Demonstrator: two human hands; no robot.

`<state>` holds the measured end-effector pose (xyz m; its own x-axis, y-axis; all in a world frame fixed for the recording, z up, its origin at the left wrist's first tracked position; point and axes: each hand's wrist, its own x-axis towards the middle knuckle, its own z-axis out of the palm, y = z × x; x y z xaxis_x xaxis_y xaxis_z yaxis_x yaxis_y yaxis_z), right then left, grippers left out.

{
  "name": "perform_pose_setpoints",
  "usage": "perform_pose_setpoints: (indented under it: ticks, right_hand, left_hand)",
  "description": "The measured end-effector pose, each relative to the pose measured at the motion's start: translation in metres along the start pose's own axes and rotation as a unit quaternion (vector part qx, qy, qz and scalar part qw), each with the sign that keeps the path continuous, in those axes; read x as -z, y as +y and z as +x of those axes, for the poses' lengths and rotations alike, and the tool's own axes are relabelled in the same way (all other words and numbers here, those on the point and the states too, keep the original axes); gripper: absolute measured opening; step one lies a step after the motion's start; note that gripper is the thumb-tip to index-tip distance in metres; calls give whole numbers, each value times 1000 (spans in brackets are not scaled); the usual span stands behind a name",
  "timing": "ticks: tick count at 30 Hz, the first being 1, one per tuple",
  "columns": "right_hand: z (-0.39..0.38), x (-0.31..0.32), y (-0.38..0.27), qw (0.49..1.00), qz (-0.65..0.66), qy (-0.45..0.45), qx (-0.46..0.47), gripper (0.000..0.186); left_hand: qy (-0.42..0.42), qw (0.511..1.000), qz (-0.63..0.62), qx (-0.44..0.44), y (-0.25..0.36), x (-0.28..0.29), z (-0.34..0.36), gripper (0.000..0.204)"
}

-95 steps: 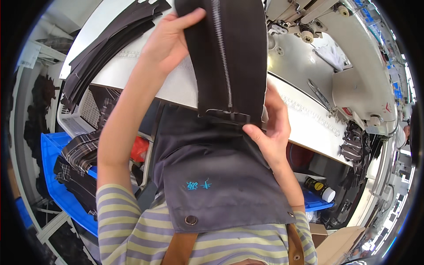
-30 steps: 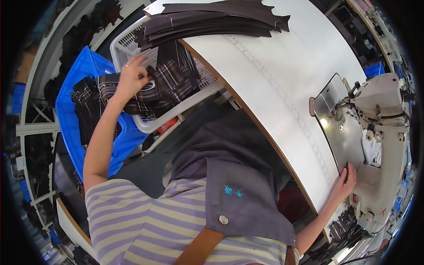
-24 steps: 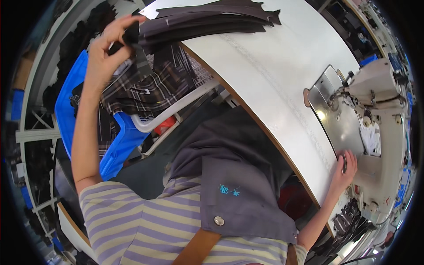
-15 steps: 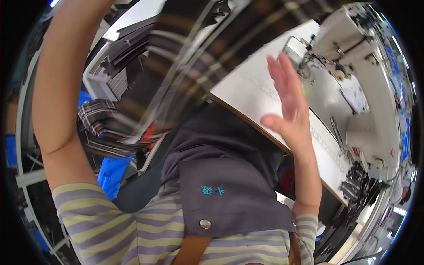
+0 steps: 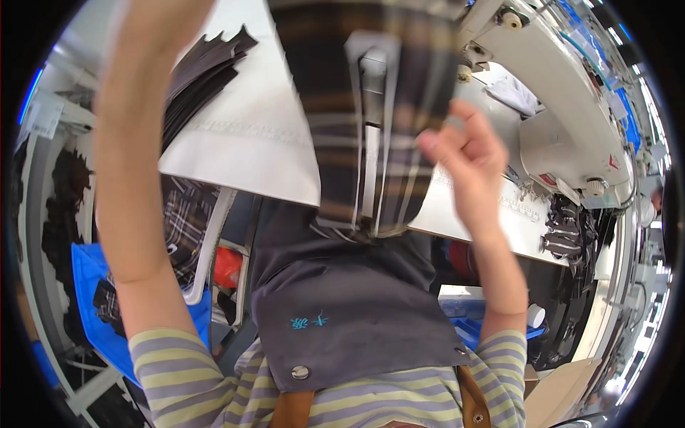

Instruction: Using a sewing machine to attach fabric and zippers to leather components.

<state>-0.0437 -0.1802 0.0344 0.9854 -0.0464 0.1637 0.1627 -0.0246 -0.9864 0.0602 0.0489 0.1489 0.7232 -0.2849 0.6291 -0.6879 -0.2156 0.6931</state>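
A dark plaid fabric piece point(image 5: 335, 164) with brown and pale lines hangs before me, blurred by motion. A long pale-edged slit runs down its middle, and its lower end reaches my apron. My right hand point(image 5: 474, 160) is at the fabric's right edge, its thumb overlapping that edge. Its fingers are half bent and apart, with no firm grip showing. My left forearm point(image 5: 135, 171) rises along the left side and leaves the picture at the top, so the left hand is out of sight.
A white sewing machine point(image 5: 571, 128) stands on the white table point(image 5: 250, 157) at the right. Dark cut pieces point(image 5: 207, 78) lie at the far left. Plaid fabric point(image 5: 189, 221) and a blue bin point(image 5: 93, 292) are at lower left. Dark scraps point(image 5: 567, 228) hang by the table's right end.
The plaid fabric has swung from the upper left to the middle and now hangs upright. My right hand has gone from spread fingers to half-bent ones beside it. The view has turned.
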Motion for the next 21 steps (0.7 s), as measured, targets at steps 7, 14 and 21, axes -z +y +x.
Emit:
perform_pose_setpoints:
  ticks: [7,14,21]
  right_hand:
    - [-25,6,59,958,-251,-105,94,41]
    - [17,19,82,803,-488,-166,299,40]
    - [54,21,93,775,-502,-130,361,27]
  left_hand:
    - [-155,958,-40,239,-178,-63,-48,27]
    - [-146,953,189,185,-180,-93,-55,24]
    - [-75,952,291,-62,-159,-106,-70,17]
